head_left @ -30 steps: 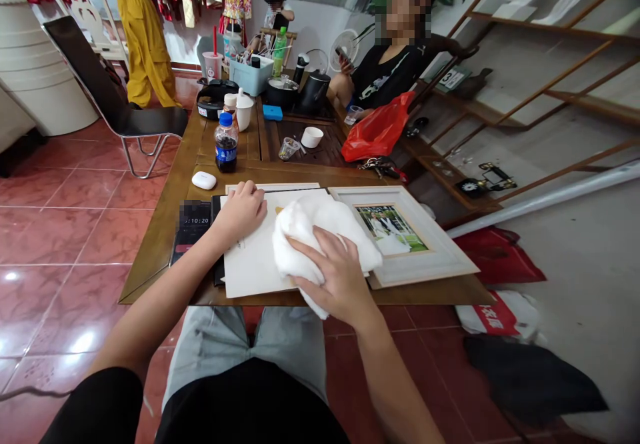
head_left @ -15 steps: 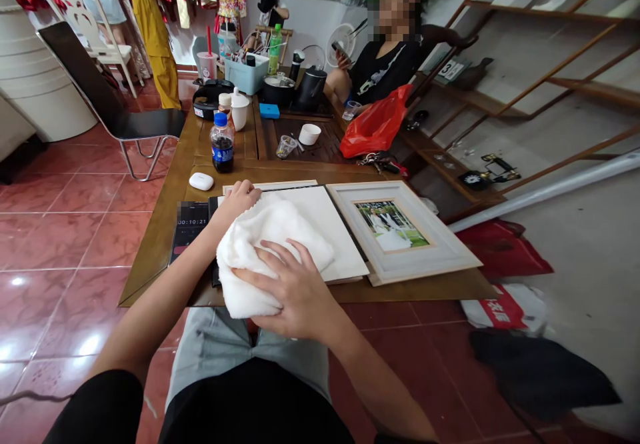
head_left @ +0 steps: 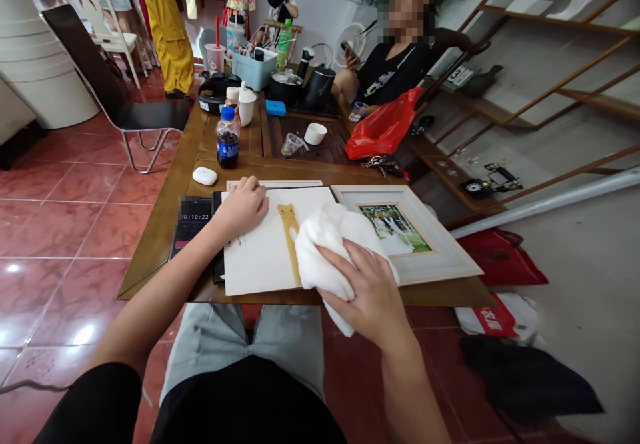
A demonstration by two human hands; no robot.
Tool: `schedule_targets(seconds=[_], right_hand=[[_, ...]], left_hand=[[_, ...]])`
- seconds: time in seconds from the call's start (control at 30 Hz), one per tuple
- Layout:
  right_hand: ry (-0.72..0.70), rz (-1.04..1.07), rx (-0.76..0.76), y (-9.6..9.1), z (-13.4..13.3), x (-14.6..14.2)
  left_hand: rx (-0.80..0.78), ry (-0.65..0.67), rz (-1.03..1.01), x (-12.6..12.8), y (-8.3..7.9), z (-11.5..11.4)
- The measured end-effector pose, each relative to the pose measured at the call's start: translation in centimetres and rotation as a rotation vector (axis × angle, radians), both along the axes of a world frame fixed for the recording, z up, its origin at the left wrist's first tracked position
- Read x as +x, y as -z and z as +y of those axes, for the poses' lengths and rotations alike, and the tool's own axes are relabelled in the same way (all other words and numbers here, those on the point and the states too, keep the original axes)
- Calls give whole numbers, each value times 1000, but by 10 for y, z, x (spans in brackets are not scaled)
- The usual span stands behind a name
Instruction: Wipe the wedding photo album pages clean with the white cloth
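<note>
My left hand point(head_left: 243, 209) lies flat on a white board point(head_left: 257, 257), its fingers holding nothing. My right hand point(head_left: 367, 291) grips a crumpled white towel point(head_left: 327, 257) pressed on the board's right part. A narrow yellow strip point(head_left: 289, 241) lies on the board beside the towel. To the right, a pale wide-framed wedding photo point(head_left: 405, 234) lies flat, with the towel overlapping its left edge. Left of the board, a phone point(head_left: 193, 221) shows a running timer.
The wooden table point(head_left: 440, 292) also holds a white earbud case point(head_left: 205, 176), a cola bottle point(head_left: 227, 139), cups and a blue tub. A seated person point(head_left: 395, 74) holds a phone beyond a red plastic bag point(head_left: 383, 127). Red tiles point(head_left: 65, 231) floor the room.
The towel, with my right hand on it, slid left across the board, then back right, and a yellow strip now shows. My left hand stays in nearly the same place.
</note>
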State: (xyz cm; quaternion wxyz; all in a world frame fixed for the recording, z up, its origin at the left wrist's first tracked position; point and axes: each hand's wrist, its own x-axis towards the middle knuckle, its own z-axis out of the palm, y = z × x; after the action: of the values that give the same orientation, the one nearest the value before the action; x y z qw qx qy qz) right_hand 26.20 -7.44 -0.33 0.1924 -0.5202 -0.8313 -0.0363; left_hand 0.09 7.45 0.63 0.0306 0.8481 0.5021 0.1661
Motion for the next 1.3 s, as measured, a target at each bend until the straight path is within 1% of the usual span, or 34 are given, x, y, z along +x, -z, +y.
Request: schedule_targets(seconds=[0.13, 0.3, 0.4, 0.47, 0.53, 0.6, 0.7, 0.93, 1.03, 1.13, 1.3], right_hand=[[73, -47, -16, -1, 13, 1], [113, -58, -86, -8, 56, -15], [123, -33, -96, -11, 83, -22], [128, -18, -91, -12, 94, -25], [133, -19, -98, -13, 99, -27], [135, -32, -110, -13, 98, -26], [126, -35, -98, -10, 85, -23], [96, -58, -17, 1, 23, -6], [74, -55, -23, 3, 9, -1], [68, -6, -51, 3, 17, -2], [19, 92, -113, -3, 62, -20]], left_hand=[[-8, 5, 18, 0, -2, -1], [3, 6, 44, 0, -2, 0], [16, 11, 52, -1, -2, 0], [21, 11, 55, -1, -2, -1], [19, -2, 54, 0, -1, -2], [17, -23, 42, 1, 0, -2], [17, -40, 5, 2, 3, -1], [28, -37, 10, 2, 3, -2], [19, -25, 14, 2, 1, -2], [18, -9, 13, 1, -1, -2], [25, -8, 37, 0, 0, 0]])
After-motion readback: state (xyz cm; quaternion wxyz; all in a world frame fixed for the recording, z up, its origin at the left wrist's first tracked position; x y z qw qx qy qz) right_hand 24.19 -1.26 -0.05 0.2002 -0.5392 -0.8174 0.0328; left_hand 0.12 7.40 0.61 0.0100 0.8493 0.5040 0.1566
